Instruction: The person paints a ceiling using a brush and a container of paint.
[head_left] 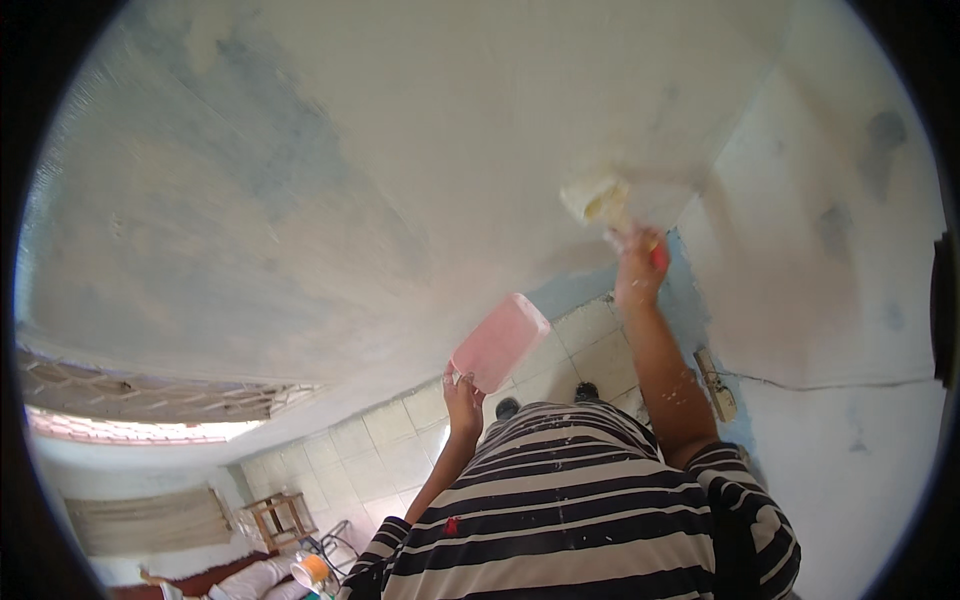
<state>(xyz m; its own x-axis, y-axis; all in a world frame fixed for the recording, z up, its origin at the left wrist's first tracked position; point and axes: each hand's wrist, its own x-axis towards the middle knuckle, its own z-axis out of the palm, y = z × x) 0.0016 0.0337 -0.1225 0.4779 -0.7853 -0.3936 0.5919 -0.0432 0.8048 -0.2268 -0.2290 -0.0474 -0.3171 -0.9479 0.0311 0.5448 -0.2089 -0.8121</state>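
My right hand (640, 266) is closed round the red handle of a putty knife (598, 202), slightly smeared by motion. The blade carries cream-coloured filler and is at the wall (450, 130), close to the inside corner. Lower and to the left, my left hand (463, 402) grips one end of a pink rectangular plastic tray (497, 345), fingers round its edge. The tray is tilted, and whitish residue marks its far rim. Cream filler covers much of the wall, with blue-grey patches showing through. White specks dot my right forearm.
A side wall (800, 260) meets the worked wall at the right, with a socket box (722, 385) and a cable low on it. Pale floor tiles (400, 440) lie below. A wooden stool (277, 520) and an orange-and-white container (310, 570) stand at lower left, near a window grille (150, 395).
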